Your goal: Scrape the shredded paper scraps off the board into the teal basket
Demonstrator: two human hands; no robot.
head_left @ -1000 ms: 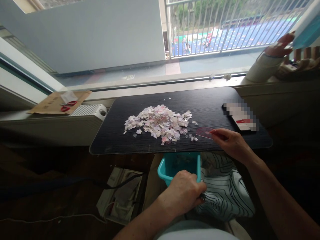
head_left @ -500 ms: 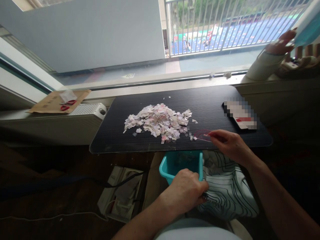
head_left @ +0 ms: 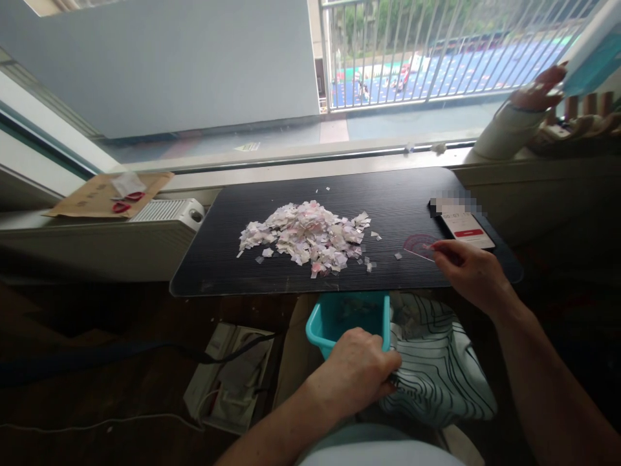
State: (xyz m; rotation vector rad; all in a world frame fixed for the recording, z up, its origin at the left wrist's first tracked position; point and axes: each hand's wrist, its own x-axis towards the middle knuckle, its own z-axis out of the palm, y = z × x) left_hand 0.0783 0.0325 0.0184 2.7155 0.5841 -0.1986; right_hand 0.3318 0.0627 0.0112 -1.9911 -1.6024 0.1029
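My right hand (head_left: 468, 268) pinches a clear half-round protractor (head_left: 418, 246) with pink markings, held flat at the black tabletop's right part. Left of it lies a heap of small torn paper scraps (head_left: 310, 236), white and pale pink. One loose scrap (head_left: 398, 256) rests near the protractor's left tip. My left hand (head_left: 361, 369) is closed around the near rim of a teal plastic bin (head_left: 315, 330), below the table's front edge. Beside that hand is a white bag with dark wavy lines (head_left: 441, 369), paper bits at its mouth; the left fingertips are partly hidden.
A phone (head_left: 463, 226) lies on the black table (head_left: 388, 194) at the right. On the left ledge are a brown envelope (head_left: 92, 197) and red-handled scissors (head_left: 127, 200). A white prosthetic-looking hand form (head_left: 514, 120) stands by the window. Below left sits an open box (head_left: 233, 375).
My right hand has moved right with the protractor, away from the heap and closer to the phone. A single scrap now lies farther right on the table. My left hand stays at the bin.
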